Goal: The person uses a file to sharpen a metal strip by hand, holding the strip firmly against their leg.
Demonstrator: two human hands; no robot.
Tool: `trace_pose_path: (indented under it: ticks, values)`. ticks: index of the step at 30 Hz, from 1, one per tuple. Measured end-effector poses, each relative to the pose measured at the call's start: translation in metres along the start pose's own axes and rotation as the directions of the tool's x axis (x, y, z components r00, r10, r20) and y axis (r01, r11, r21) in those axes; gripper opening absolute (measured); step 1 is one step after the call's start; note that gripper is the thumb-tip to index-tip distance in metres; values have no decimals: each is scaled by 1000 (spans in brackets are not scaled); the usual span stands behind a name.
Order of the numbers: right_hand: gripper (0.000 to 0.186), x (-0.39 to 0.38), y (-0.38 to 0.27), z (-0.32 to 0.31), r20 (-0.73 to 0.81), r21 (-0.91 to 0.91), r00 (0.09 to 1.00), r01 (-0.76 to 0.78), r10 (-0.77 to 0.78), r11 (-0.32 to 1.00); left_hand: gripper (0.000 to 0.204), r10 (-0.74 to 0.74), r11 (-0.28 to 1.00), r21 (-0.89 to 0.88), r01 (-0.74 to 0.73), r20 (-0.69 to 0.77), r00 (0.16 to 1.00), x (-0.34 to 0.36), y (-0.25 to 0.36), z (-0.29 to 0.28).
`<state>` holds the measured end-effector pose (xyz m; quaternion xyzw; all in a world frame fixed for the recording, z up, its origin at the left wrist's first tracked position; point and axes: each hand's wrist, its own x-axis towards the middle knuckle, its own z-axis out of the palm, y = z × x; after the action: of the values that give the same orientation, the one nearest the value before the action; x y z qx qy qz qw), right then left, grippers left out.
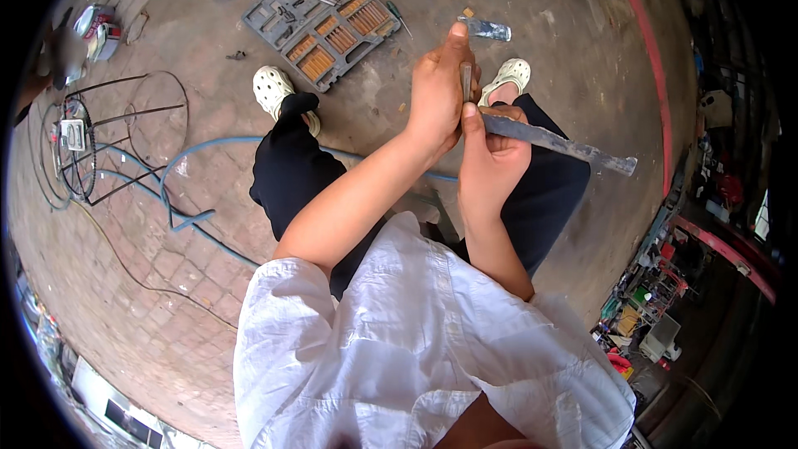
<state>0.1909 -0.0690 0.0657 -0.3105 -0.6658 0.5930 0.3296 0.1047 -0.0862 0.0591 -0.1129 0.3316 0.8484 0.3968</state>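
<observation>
Both of my hands meet above my lap. My left hand [438,91] is closed with its thumb pointing away from me, gripping a narrow flat greyish piece [466,81] that stands up beside its fingers. Just to the right, my right hand [497,154] pinches a long dark grey strip [573,148] with a rough, worn edge, its thumb on the end nearest my left hand. The strip's free end reaches out to the right over my knee. Whether the narrow piece and the strip are joined is hidden by my fingers.
Beyond my feet an open grey tool case [291,2] lies on the ground, a screwdriver [398,17] beside it. Ahead sits a short dark piece [488,29]. A blue hose [208,145] and black wire frame [108,129] are left; cluttered shelving [657,283] stands right.
</observation>
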Motion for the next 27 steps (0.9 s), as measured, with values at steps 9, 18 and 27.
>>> trace_pose_path:
  ticks: [9,18,27]
  values:
    - [15,6,1,3,13,5,1000,27,-27,1000,49,57,998,-31,-56,15,998,5,-4,-4]
    - [13,11,-7,10,11,-39,1000,7,-7,999,51,32,999,-27,-33,-24,999,3,1,0]
    - [14,13,-5,8,16,-1,999,35,-35,999,48,71,997,-18,-71,-2,997,4,-3,-4]
